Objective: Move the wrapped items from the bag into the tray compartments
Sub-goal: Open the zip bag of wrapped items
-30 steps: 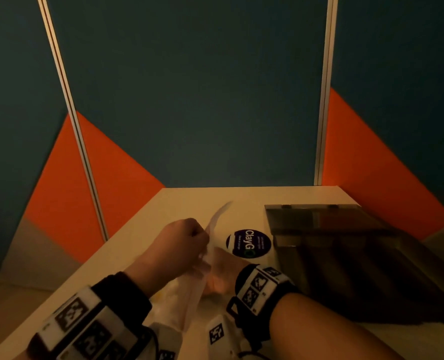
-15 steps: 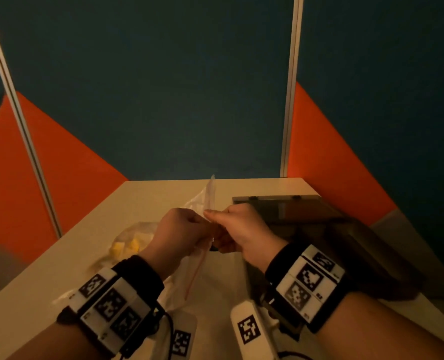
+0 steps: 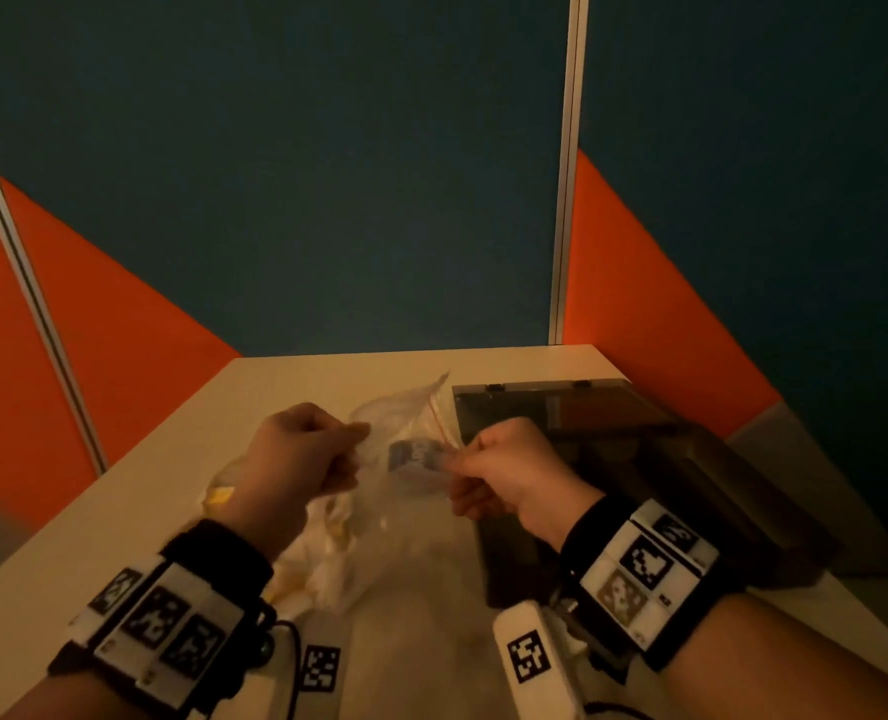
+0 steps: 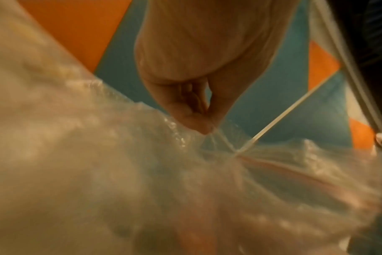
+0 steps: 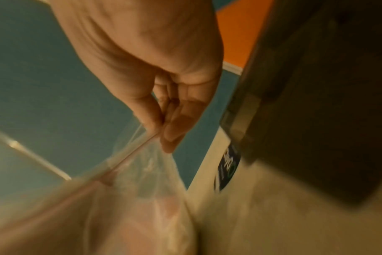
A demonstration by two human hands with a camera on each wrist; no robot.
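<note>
A clear zip bag [image 3: 405,439] with a red seal strip is held up over the table between both hands. My left hand [image 3: 304,449] pinches the bag's left lip [image 4: 209,136], and my right hand [image 3: 504,459] pinches the right lip at the seal [image 5: 155,136]. The mouth is pulled apart. Yellow and white wrapped items [image 3: 327,558] lie in the bag's lower part on the table. A dark tray [image 3: 639,459] with a raised smoky lid stands just right of my right hand.
A round dark sticker [image 5: 228,167] lies on the pale table [image 3: 421,641] beside the tray. Blue and orange partition walls close off the back and both sides. The table's left edge [image 3: 94,491] runs near my left forearm.
My hands, pinched close together at the bag's top half a second ago, have drawn apart sideways, and the bag's mouth has spread open between them.
</note>
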